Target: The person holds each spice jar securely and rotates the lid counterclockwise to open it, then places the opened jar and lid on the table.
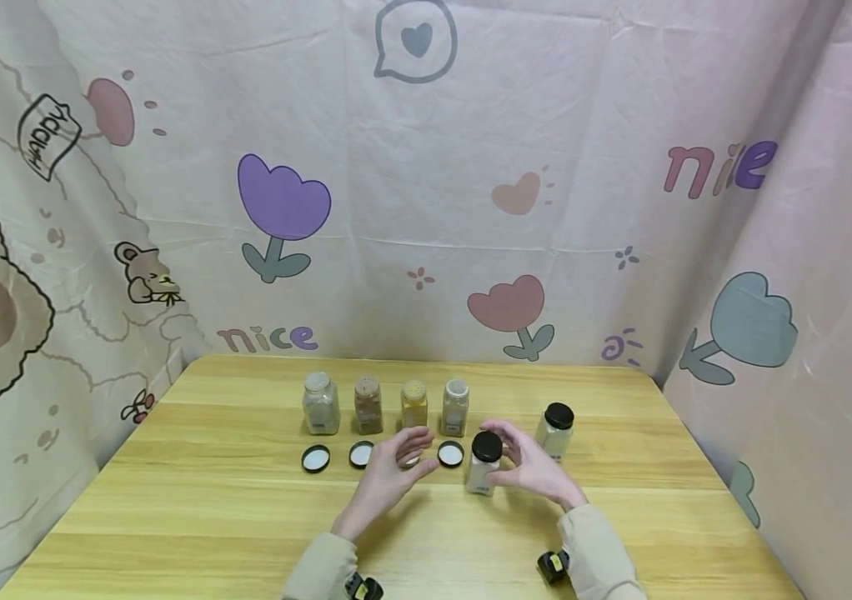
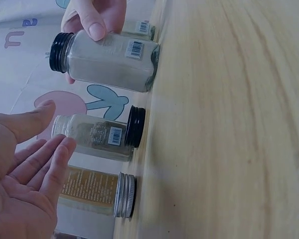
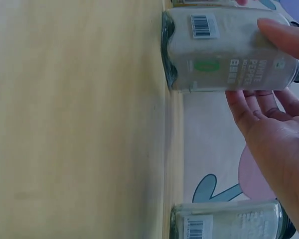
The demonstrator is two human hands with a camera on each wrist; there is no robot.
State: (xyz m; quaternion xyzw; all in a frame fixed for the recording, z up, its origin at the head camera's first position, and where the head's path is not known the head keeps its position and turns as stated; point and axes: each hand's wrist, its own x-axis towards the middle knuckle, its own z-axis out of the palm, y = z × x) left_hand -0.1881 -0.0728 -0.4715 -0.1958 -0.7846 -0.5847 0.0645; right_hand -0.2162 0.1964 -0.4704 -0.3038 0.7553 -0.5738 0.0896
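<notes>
My right hand (image 1: 534,462) grips a squarish glass jar (image 1: 481,477) of pale powder by its sides, thumb toward me. The jar stands upright with its black lid (image 1: 487,447) on, and its label reads white pepper in the right wrist view. To its left, my left hand (image 1: 388,473) is held in the air, fingers loosely bent and thumb apart, with nothing in it. Behind that hand is an uncapped jar of yellow powder (image 1: 414,404), its lower part partly hidden. A black-rimmed lid (image 1: 451,454) lies between the two hands.
More uncapped jars stand in the back row: a pale one (image 1: 321,408), a brown one (image 1: 368,408) and a greyish one (image 1: 455,410). Lids (image 1: 316,458) lie in front of them, one partly behind my left hand. A black-capped jar (image 1: 555,432) stands beyond my right hand.
</notes>
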